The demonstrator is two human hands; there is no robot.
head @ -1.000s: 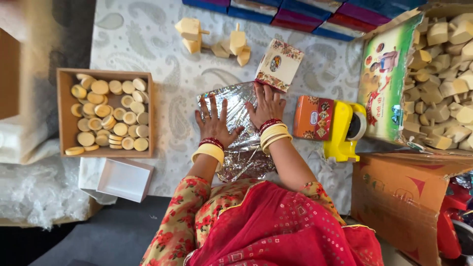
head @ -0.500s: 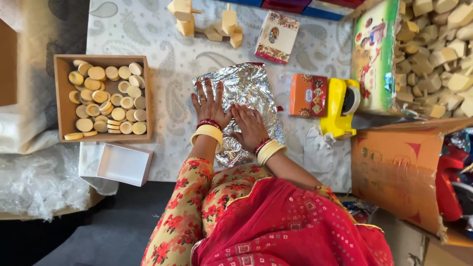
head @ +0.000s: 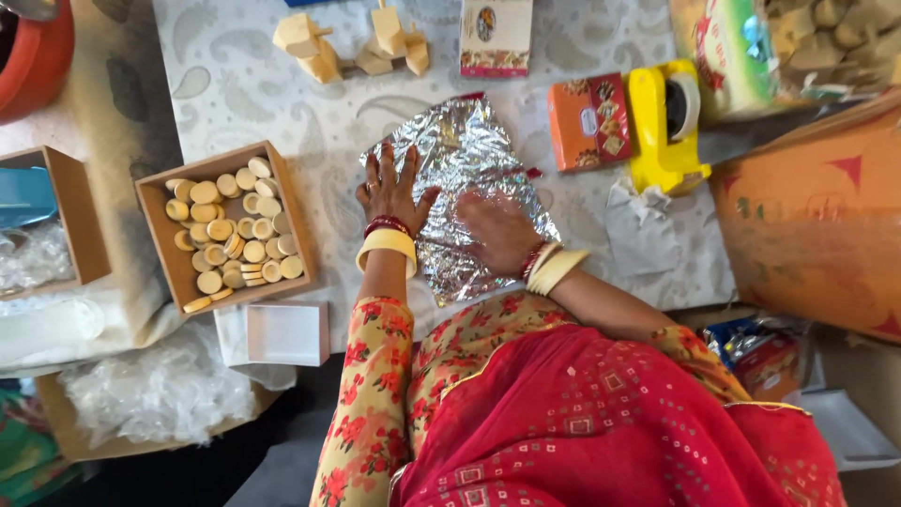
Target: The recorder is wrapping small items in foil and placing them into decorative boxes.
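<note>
A crinkled sheet of silver foil (head: 469, 188) lies flat on the patterned white cloth (head: 244, 84), and both hands press down on it. The left hand (head: 394, 188) rests on the foil's left edge with its fingers spread and straight, gripping nothing. The right hand (head: 497, 230) lies palm down on the middle of the sheet, fingers loosely extended, also grasping nothing; it looks slightly blurred.

Just left of the left fingers stands an open wooden box (head: 160, 192) filled with round pale discs (head: 235, 235). Below that box sits a small white box (head: 286, 333).

Beyond the fingertips, near the top, are several wooden blocks (head: 352, 42) and a printed card (head: 496, 36). To the right of the right fingers lie an orange packet (head: 587, 122) and, touching it, a yellow tape dispenser (head: 662, 127). A crumpled bit of white paper (head: 638, 225) sits just below them.
</note>
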